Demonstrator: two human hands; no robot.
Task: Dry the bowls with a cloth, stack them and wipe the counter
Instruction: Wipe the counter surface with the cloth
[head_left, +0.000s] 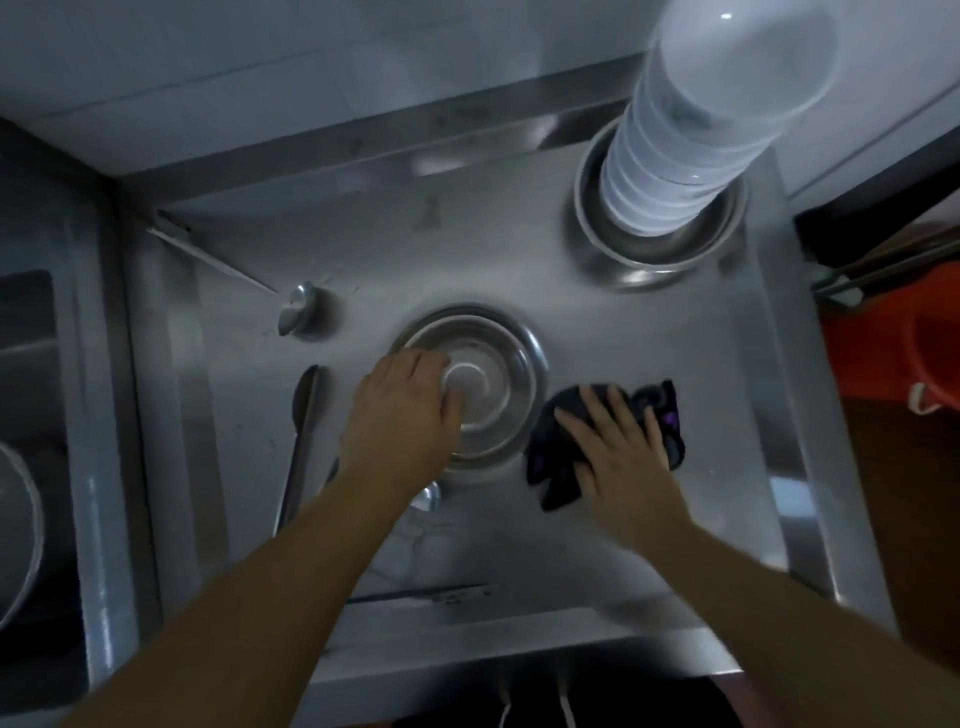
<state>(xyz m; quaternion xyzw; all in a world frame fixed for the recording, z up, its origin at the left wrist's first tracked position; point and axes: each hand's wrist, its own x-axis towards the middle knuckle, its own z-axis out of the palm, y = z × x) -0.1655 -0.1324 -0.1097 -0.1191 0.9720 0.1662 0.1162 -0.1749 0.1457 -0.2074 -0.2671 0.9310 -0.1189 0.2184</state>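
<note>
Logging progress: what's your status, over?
Left hand on steel bowl, upside down on counter. Right hand flat on cloth. Ladle lies left of bowl.

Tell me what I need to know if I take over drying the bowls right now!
Left hand: fingers curled on the steel bowl, which sits upside down mid-counter.
Right hand: flat on the dark cloth, pressing it to the counter beside that bowl.
Done: a tall stack of white bowls stands in another steel bowl at the far right.
Left: stack the near bowl, then wipe the counter. A ladle lies to the left.
</note>
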